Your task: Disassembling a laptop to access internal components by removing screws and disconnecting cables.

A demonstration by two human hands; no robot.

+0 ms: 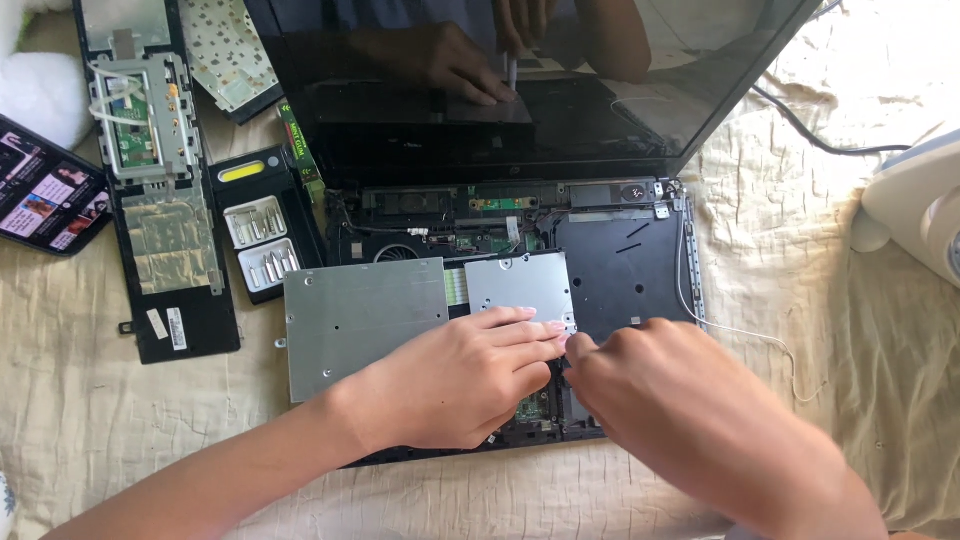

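Note:
An opened laptop base (620, 270) lies on a cloth-covered surface, its inner parts showing. My left hand (460, 375) rests flat on the base, fingertips touching the lower right corner of a small silver metal plate (518, 285). My right hand (660, 385) is bunched right beside those fingertips, fingers closed; whether it grips a tool is hidden. A larger silver plate (360, 320) lies left of the small one. The dark laptop screen (520, 80) stands tilted back and reflects both hands.
The removed palmrest cover (165, 200) lies at the left, with a black bit case (260, 225) next to it. A phone (45, 190) sits at the far left. A keyboard sheet (225, 45) is at the top. A white appliance (915, 210) and black cable (810, 130) are at the right.

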